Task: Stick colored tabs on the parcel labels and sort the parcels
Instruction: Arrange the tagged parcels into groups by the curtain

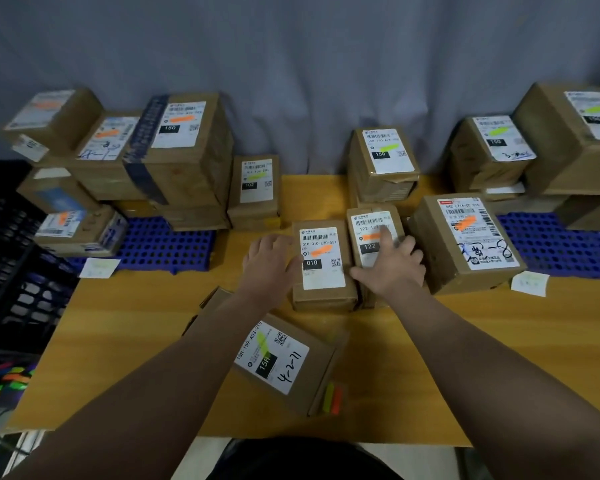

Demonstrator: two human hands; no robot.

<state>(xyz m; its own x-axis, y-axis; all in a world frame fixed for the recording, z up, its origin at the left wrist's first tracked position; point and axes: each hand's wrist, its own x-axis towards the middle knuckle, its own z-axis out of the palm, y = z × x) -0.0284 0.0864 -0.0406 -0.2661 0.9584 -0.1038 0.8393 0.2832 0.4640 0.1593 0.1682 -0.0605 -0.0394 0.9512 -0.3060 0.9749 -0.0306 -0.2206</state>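
Note:
Two small brown parcels stand side by side mid-table. The left one, labelled 010 (323, 261), bears an orange tab; my left hand (271, 263) rests against its left side, thumb on the label's edge. My right hand (392, 261) lies on the parcel labelled 122 (373, 233), with the index finger pressing on its label beside an orange tab. Nearer me lies a flat parcel marked 15H (274, 358) with a green tab. A small stack of green and orange tabs (333, 398) lies at that parcel's right edge.
A larger orange-tabbed parcel (465, 240) stands right of my right hand. Orange-tabbed parcels are stacked at the left (184, 150), green-tabbed ones at the right (568, 133), over blue plastic grids (160, 244). Paper notes (99, 267) (530, 284) lie on the table. A black crate (11, 258) is far left.

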